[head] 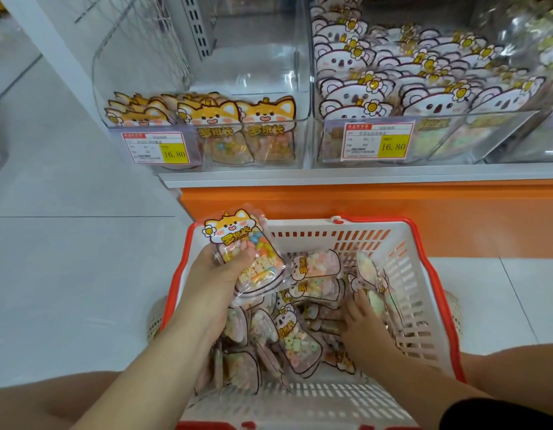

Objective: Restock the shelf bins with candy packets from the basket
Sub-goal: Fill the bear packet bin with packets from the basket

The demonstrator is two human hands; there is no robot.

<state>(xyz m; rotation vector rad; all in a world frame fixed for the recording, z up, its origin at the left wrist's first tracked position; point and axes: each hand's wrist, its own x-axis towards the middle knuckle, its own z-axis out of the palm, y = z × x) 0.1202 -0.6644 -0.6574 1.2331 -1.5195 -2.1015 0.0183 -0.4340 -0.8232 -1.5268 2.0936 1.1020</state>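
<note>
left hand (216,271) gripping fox candy packets (238,240) | right hand (360,321) digging in basket (424,243), grip unclear | fox bin (253,72) sitting mostly empty, basket holding plenty

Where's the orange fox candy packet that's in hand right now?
Head view, left of centre: the left hand grips the orange fox packet above the far-left corner of the basket, straight below the fox bin on the shelf.

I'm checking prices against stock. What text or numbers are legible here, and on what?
"16.80": left price tag, on the left bin.
"16.80": right price tag, on the right bin.
"罗班长": orange dog packet in the left hand; same on the left bin's front packets.
Small print on both tags: too blurred to read.
</note>
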